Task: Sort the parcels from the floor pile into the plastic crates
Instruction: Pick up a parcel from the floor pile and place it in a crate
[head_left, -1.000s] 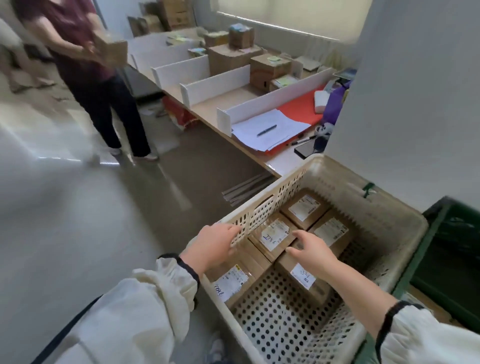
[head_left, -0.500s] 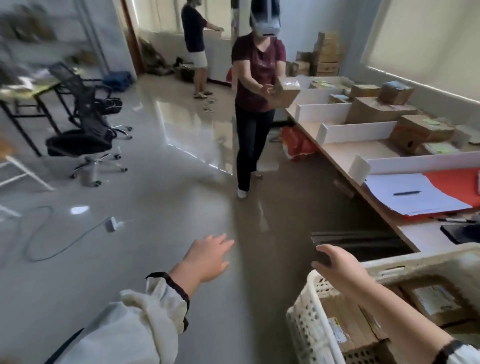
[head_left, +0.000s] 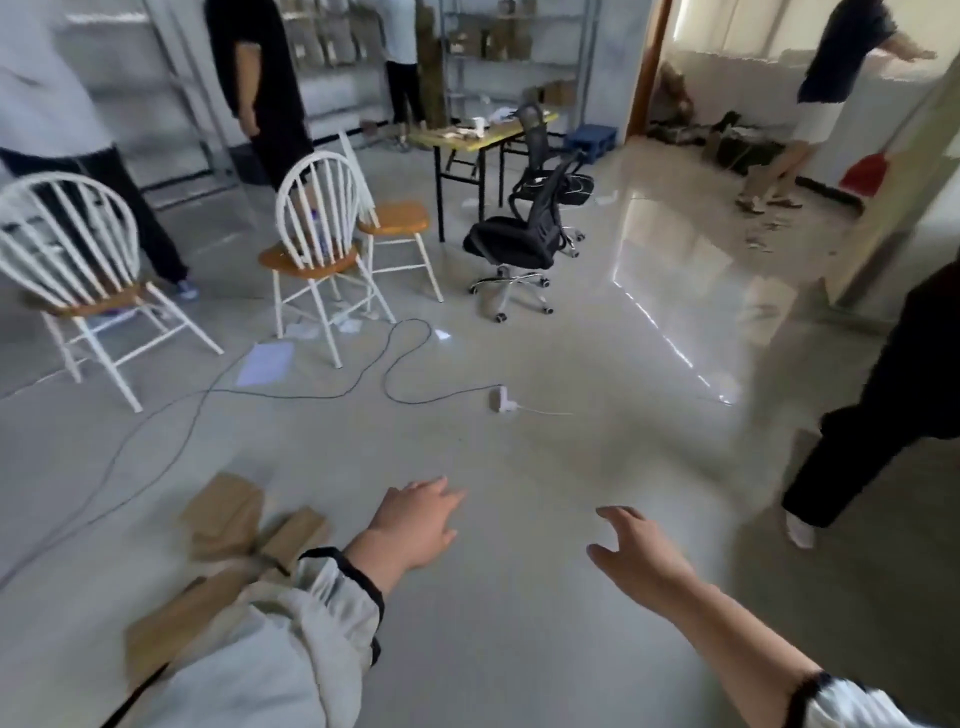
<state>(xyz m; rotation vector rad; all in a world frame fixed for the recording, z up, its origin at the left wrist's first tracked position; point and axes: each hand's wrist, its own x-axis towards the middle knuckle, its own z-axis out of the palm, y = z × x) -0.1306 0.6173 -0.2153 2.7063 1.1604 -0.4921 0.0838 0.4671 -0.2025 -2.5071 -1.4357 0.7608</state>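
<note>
I see both hands out over the floor (head_left: 519, 649): left hand (head_left: 410, 525) loosely spread, right hand (head_left: 636, 553) spread, fingers slightly bent, both empty. Brown parcels (head_left: 228, 512) lie on the floor left of my left hand, blurred, the nearer ones slanting lower-left to upper-right.
</note>
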